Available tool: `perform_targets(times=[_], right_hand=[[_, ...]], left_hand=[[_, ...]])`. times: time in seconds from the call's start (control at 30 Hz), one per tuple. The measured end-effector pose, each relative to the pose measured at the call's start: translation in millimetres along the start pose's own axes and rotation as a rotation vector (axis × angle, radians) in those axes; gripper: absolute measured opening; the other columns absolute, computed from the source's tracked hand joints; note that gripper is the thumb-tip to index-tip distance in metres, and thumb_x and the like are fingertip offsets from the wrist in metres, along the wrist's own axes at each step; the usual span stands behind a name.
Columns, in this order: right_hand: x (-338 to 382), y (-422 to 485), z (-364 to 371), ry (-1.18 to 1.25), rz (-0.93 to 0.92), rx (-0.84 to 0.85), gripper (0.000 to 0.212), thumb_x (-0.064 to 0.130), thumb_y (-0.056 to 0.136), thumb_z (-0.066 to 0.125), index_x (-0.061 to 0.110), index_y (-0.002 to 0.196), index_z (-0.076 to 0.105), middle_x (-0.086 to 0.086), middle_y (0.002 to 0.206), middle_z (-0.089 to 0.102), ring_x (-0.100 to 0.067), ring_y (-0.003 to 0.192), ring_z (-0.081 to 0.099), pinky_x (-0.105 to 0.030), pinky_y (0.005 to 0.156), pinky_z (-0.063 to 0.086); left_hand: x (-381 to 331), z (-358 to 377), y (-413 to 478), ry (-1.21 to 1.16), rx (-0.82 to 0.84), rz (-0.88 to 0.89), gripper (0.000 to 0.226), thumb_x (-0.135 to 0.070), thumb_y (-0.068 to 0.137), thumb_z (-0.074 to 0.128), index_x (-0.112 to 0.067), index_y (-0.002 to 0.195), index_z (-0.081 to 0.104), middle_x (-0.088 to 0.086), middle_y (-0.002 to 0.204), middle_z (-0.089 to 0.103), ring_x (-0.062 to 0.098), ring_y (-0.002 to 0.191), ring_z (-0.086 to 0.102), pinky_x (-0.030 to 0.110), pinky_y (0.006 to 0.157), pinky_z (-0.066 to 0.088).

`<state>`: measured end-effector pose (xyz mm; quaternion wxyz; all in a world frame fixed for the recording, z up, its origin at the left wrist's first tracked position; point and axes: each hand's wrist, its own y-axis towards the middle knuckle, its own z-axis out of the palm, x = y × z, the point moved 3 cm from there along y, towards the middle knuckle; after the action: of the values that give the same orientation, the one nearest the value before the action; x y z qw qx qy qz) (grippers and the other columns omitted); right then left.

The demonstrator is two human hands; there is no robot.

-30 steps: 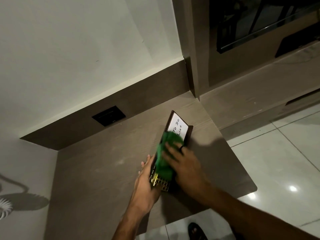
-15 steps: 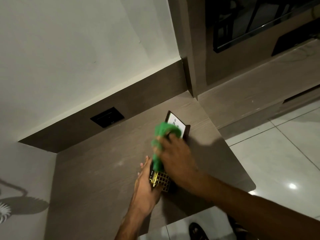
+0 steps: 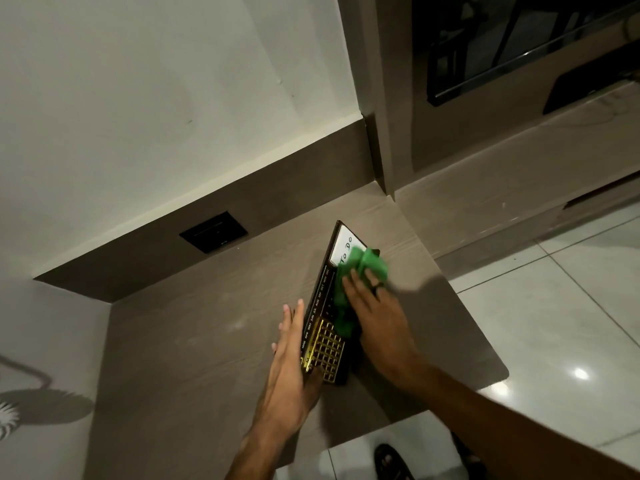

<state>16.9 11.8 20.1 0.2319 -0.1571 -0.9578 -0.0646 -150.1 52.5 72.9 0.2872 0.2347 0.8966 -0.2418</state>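
1. while the right hand (image 3: 377,317) presses a green cloth (image 3: 365,265) against it, the calendar board (image 3: 319,306) sits on the desk top (image 3: 207,341) near the far right corner, its long side running away from the person. i cannot tell whether it lies flat or is tipped up on one edge.
2. the board is dark, with a white "to do" panel (image 3: 344,244) at its far end, a strip of month names down its left side and a gold grid (image 3: 327,351) at its near end.
3. the cloth covers the middle of the board, bunched just below the white panel and trailing down towards the grid.
4. the right hand's fingers are spread and nearly straight on the cloth, pushing it rather than clutching it. a dark ring (image 3: 379,286) shows on one finger.
5. the left hand (image 3: 287,372) grasps the board's near left edge, with its fingers straight along the outer side and its thumb across the grid.
6. a black socket plate (image 3: 213,232) sits in the brown upstand behind the desk, well apart from the board.
7. a pale wall (image 3: 138,98) rises above, glossy floor tiles (image 3: 571,306) lie to the right, and a dark shoe (image 3: 391,462) shows below the desk's near edge.
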Motion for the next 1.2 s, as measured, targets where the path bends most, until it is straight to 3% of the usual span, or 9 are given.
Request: perform_targets(times=[0.2,0.37,0.47,0.67,0.77,0.87,0.97,1.1,1.2], right_hand=[[7.2,-39.1,18.9,-0.036,-0.393,-0.024,0.072,0.018,0.069,0.078,0.015,0.136,0.054,-0.008,0.143,0.053,-0.033,0.127,0.053,-0.042,0.089,0.052],[-46.9,30.9,-14.5,-0.118,-0.009,-0.071,0.077,0.009,0.082,0.066,0.016,0.151,0.03,-0.007,0.16,0.026,-0.032,0.139,0.031,-0.044,0.105,0.04],[-48.2,54.4,-27.7,-0.058,0.192,-0.156,0.075,0.005,0.084,0.063,0.009,0.15,0.027,-0.011,0.157,0.03,-0.03,0.136,0.036,-0.044,0.106,0.041],[1.1,-17.7,4.4,-0.044,-0.039,0.056,0.077,0.014,0.084,0.062,0.012,0.152,0.025,-0.009,0.159,0.027,-0.03,0.14,0.027,-0.043,0.112,0.029],[10.4,-0.3,-11.8,0.139,-0.016,-0.068,0.069,0.01,0.082,0.061,0.009,0.147,0.036,-0.009,0.151,0.041,-0.026,0.136,0.035,-0.037,0.116,0.024],[32.1,31.2,-46.7,0.448,-0.02,-0.269,0.052,0.006,0.08,0.059,0.005,0.131,0.052,-0.011,0.127,0.061,-0.025,0.115,0.049,-0.027,0.102,0.029],[33.3,31.0,-43.6,0.55,-0.019,-0.268,0.046,0.01,0.085,0.057,0.009,0.13,0.052,-0.01,0.126,0.061,-0.019,0.117,0.047,-0.021,0.104,0.027],[4.8,6.8,-13.0,0.498,0.19,-0.026,0.046,0.014,0.091,0.059,0.016,0.135,0.048,-0.007,0.131,0.055,-0.021,0.124,0.047,-0.033,0.105,0.036],[11.3,22.3,-26.4,0.537,0.21,-0.078,0.042,0.011,0.089,0.057,0.016,0.131,0.053,-0.008,0.127,0.058,-0.023,0.12,0.05,-0.037,0.104,0.04]], left_hand=[[-3.1,-1.9,-0.8,0.058,0.008,0.061,0.11,0.001,0.086,0.063,-0.058,0.144,-0.009,-0.009,0.166,-0.012,0.019,0.154,-0.007,0.063,0.123,0.006],[-12.7,-1.2,-4.6,0.067,0.023,0.069,0.106,-0.002,0.087,0.064,-0.054,0.144,-0.009,-0.007,0.166,-0.008,0.019,0.154,-0.004,0.059,0.125,0.006],[-13.2,-3.2,-3.3,0.073,0.03,0.05,0.107,0.0,0.086,0.064,-0.052,0.145,-0.009,-0.005,0.166,-0.008,0.019,0.154,-0.006,0.059,0.125,0.006],[-9.0,-4.5,-1.5,0.035,0.021,0.025,0.107,0.0,0.086,0.064,-0.049,0.148,-0.007,-0.007,0.167,-0.006,0.018,0.154,-0.005,0.06,0.125,0.007],[-8.6,-2.4,-1.4,0.053,0.027,0.014,0.107,0.0,0.086,0.064,-0.048,0.149,-0.007,-0.007,0.167,-0.005,0.019,0.154,-0.003,0.059,0.125,0.007],[-5.7,-2.3,-2.5,0.071,0.027,0.02,0.103,-0.001,0.087,0.065,-0.045,0.145,-0.009,-0.004,0.167,-0.003,0.022,0.154,-0.002,0.057,0.125,0.008],[-2.4,-2.7,-3.1,0.069,0.026,0.007,0.102,-0.001,0.087,0.064,-0.043,0.145,-0.009,-0.004,0.166,-0.002,0.022,0.154,-0.003,0.057,0.125,0.008],[-3.8,-3.2,-1.4,0.021,0.031,-0.019,0.11,0.005,0.085,0.063,-0.052,0.149,-0.006,-0.01,0.166,-0.005,0.018,0.153,-0.007,0.061,0.124,0.003],[-3.2,-1.8,-1.2,0.024,0.029,-0.025,0.111,0.006,0.083,0.064,-0.052,0.147,-0.006,-0.009,0.166,-0.001,0.017,0.153,-0.004,0.059,0.124,0.004]])
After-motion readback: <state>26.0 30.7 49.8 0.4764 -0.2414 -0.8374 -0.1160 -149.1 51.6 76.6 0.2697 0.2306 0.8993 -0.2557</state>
